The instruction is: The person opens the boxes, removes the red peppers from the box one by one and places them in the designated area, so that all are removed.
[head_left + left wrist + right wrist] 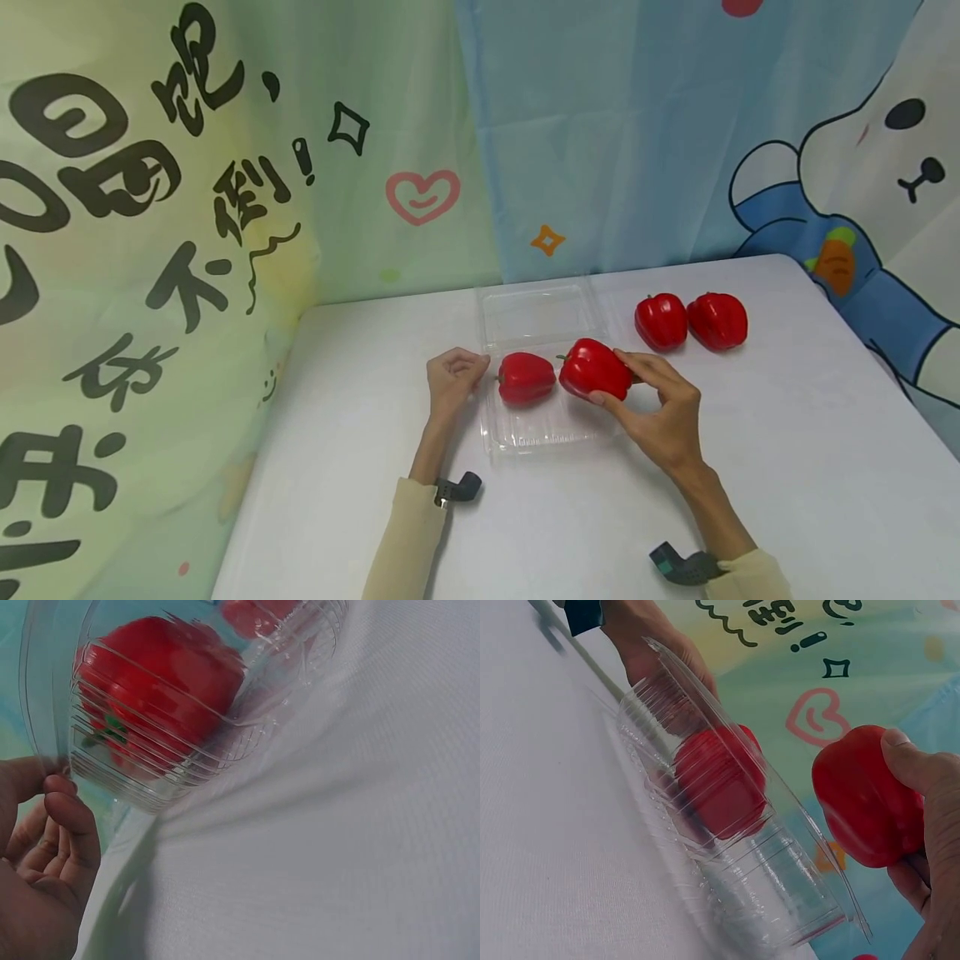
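A clear plastic clamshell box (525, 435) lies on the table with its lid (536, 315) folded back. My left hand (454, 379) pinches the box's left rim between thumb and forefinger, as the left wrist view shows up close. In the left side of the tray sits one red bell pepper (527, 380), its green stem (112, 729) towards that hand. Another red bell pepper (595, 369) is gripped by my right hand (666, 414), thumb on the near side and fingers on the far side. From the right wrist view (868, 796), this pepper hangs over the box's right part, above the rim.
Two more red bell peppers, one left (661, 322) and one right (717, 322), stand side by side on the white table (570, 533), right of the lid. A printed curtain (405, 100) hangs behind the table and along its left side.
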`<state>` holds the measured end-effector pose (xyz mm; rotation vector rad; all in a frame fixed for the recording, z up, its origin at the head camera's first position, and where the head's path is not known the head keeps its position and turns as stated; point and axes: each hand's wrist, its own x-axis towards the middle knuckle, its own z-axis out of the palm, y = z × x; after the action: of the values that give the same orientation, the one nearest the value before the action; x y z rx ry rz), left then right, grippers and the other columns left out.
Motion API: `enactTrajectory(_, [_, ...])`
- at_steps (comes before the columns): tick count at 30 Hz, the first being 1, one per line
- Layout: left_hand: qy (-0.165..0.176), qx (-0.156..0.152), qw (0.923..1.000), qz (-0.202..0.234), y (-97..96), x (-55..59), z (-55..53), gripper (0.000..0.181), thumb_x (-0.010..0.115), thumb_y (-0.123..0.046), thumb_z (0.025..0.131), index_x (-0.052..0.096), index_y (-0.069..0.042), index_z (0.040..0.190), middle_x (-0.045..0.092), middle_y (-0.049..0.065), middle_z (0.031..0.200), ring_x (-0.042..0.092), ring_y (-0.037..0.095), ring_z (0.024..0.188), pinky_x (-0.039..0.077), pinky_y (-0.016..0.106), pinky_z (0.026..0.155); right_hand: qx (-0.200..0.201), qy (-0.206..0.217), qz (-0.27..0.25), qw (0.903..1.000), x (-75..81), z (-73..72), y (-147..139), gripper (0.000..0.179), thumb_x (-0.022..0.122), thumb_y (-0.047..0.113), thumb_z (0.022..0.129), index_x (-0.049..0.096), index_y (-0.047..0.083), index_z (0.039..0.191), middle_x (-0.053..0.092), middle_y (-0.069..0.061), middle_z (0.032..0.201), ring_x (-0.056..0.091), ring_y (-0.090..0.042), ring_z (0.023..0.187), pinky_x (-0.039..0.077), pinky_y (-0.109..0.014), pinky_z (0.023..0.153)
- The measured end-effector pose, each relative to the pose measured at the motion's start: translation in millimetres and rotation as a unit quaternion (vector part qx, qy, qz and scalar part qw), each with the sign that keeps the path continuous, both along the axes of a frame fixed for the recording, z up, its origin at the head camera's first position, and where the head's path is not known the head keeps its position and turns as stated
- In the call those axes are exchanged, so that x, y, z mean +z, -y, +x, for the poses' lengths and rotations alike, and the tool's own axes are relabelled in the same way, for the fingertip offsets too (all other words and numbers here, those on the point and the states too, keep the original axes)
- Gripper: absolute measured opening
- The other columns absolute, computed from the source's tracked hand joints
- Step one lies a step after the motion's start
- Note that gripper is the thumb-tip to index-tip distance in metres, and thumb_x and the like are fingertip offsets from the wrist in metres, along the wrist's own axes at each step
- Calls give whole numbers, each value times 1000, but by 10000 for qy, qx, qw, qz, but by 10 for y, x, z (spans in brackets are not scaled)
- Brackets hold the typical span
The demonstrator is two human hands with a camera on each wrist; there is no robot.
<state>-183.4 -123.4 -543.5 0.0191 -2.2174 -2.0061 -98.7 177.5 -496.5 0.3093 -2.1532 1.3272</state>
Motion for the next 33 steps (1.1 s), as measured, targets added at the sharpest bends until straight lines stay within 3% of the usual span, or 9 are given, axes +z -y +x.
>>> enactTrajectory(7, [22,54,10000,-33,-7,7,-5,17,79,-10,98,76,5,90,73,27,76,59,9,53,48,19,54,-206,-156,-6,9997,-27,-6,-59,73,99,-3,69,74,5,138,78,-19,129,66,12,107,52,-7,98])
enactTrajectory(21, [-33,44,10000,-68,-7,4,3,17,79,-10,97,75,4,88,72,26,74,59,9,53,47,19,53,-991,-101,-150,9949,-35,68,-224,74,97,2,75,72,12,144,78,-23,127,64,13,109,49,-6,100])
enactTrajectory(27, [26,54,9999,-87,-10,2,0,17,80,-10,98,75,5,89,72,30,76,59,10,54,47,20,54,-1623,21,-301,9863,-57,73,-279,73,97,5,78,72,19,145,79,-18,129,63,15,105,49,-4,96])
enactTrajectory(33, [51,91,9999,-123,-14,7,-6,19,80,-11,97,75,5,88,73,23,73,59,9,54,46,20,54,-2205,148,-500,9740,-94,94,-332,69,96,11,81,72,22,145,78,-16,131,62,11,105,49,-5,96])
